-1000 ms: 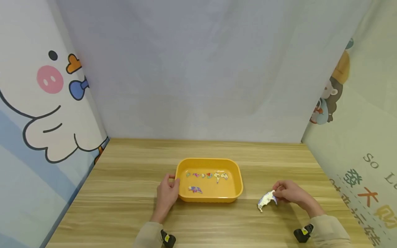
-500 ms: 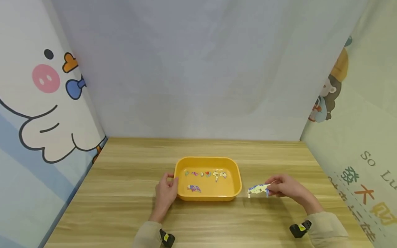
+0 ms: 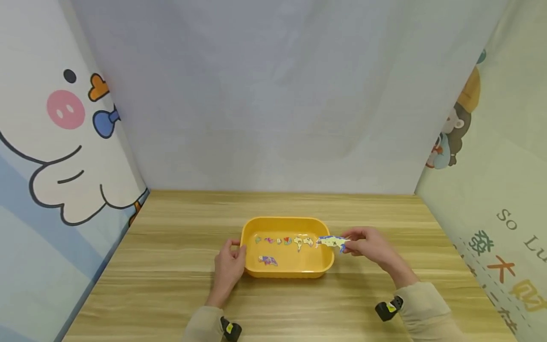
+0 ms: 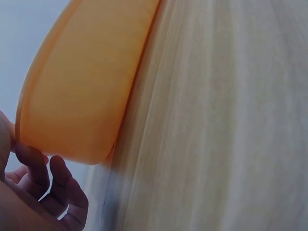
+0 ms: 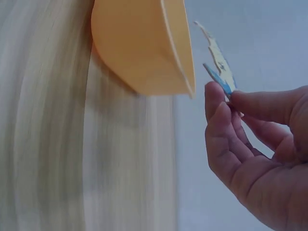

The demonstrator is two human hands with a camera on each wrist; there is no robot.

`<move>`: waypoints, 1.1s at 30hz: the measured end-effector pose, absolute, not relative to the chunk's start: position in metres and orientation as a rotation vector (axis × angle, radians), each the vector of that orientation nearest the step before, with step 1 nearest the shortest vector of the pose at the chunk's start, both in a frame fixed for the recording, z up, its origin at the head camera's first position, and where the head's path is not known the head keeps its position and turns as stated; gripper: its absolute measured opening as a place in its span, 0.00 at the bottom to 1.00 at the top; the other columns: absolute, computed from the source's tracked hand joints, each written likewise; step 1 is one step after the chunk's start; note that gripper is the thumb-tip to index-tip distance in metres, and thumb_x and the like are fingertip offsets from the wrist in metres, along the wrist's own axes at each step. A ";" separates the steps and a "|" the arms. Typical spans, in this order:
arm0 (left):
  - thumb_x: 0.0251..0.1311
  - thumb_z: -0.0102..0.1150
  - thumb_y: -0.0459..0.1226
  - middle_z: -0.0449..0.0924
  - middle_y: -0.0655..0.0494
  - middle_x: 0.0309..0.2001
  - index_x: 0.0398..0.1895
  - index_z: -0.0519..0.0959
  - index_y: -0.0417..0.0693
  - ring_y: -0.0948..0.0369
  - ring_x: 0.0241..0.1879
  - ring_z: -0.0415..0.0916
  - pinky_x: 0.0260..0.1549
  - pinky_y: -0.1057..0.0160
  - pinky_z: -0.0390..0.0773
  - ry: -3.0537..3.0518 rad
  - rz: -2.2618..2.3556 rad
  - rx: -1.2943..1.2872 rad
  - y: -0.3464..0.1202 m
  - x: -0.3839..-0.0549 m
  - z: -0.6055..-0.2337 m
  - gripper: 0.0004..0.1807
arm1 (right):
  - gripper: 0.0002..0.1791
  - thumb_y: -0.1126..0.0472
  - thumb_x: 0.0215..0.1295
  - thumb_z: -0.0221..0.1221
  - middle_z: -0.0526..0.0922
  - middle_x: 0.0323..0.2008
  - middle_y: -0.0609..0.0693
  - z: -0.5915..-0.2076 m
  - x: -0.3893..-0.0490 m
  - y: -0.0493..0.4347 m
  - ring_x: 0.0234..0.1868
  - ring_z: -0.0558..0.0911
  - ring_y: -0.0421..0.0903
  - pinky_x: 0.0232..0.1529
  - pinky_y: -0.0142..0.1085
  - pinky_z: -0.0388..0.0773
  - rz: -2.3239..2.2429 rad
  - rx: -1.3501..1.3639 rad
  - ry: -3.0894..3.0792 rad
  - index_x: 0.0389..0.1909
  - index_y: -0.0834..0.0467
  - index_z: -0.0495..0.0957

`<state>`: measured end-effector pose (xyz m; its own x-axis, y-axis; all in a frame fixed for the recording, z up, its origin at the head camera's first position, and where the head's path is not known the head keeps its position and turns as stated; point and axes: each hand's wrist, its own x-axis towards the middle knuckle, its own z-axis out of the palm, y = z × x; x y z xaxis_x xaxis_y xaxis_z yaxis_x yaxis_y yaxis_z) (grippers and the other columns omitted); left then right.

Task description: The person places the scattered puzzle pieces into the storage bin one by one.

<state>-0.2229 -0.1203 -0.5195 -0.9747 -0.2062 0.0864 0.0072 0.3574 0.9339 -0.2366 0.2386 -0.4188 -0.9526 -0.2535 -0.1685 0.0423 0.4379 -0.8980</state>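
A yellow tray (image 3: pixel 295 274) stands on the table. At its left end my left hand (image 3: pixel 228 266) grips the rim, thumb on the rim and fingers against the outer wall. My right hand (image 3: pixel 371 248) pinches a flat, irregular cream-and-blue cutout piece (image 3: pixel 332 242) by one end. That piece hangs over the tray's right rim, pointing left. In the right wrist view the piece (image 5: pixel 221 62) is seen nearly edge-on, above rim height and apart from the tray (image 5: pixel 139 43). Several small coloured cutout pieces lie in a row in the tray, with a purple one (image 3: pixel 268 260) below them.
The wood-grain table (image 3: pixel 179 228) surrounds the tray. A pale curtain (image 3: pixel 273 104) hangs behind it, with printed cloths at the left (image 3: pixel 64 166) and right (image 3: pixel 500 166). Each wrist wears a small black device.
My right hand has carried the cream-and-blue cutout piece left and up from the table's right side to over the tray's rim. The left hand keeps its grip on the tray.
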 end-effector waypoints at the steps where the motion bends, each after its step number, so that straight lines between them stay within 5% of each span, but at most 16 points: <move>1: 0.65 0.54 0.37 0.68 0.57 0.12 0.46 0.74 0.39 0.63 0.10 0.62 0.09 0.67 0.62 -2.424 -1.670 0.179 -0.121 -0.223 -0.520 0.12 | 0.14 0.70 0.64 0.57 0.78 0.35 0.59 -0.419 -0.238 0.233 0.36 0.83 0.53 0.38 0.44 0.79 -1.508 -0.198 2.448 0.49 0.72 0.75; 13: 0.64 0.55 0.35 0.68 0.57 0.12 0.45 0.74 0.38 0.64 0.10 0.62 0.09 0.68 0.62 -2.411 -1.656 0.164 -0.120 -0.223 -0.521 0.11 | 0.07 0.68 0.58 0.61 0.79 0.32 0.51 -0.423 -0.251 0.185 0.28 0.80 0.48 0.27 0.37 0.77 -1.170 -0.187 2.779 0.38 0.62 0.80; 20: 0.64 0.55 0.35 0.67 0.58 0.12 0.46 0.74 0.37 0.65 0.09 0.61 0.09 0.68 0.61 -2.423 -1.642 0.158 -0.122 -0.222 -0.521 0.11 | 0.12 0.72 0.58 0.59 0.79 0.30 0.50 -0.429 -0.251 0.160 0.26 0.80 0.45 0.23 0.35 0.75 -1.044 -0.303 2.842 0.43 0.63 0.81; 33: 0.64 0.55 0.34 0.66 0.58 0.11 0.45 0.74 0.37 0.65 0.09 0.61 0.09 0.68 0.61 -2.415 -1.643 0.157 -0.121 -0.222 -0.520 0.10 | 0.17 0.76 0.51 0.55 0.83 0.37 0.55 -0.434 -0.249 0.133 0.27 0.73 0.45 0.22 0.34 0.67 -0.777 -0.357 2.937 0.38 0.60 0.85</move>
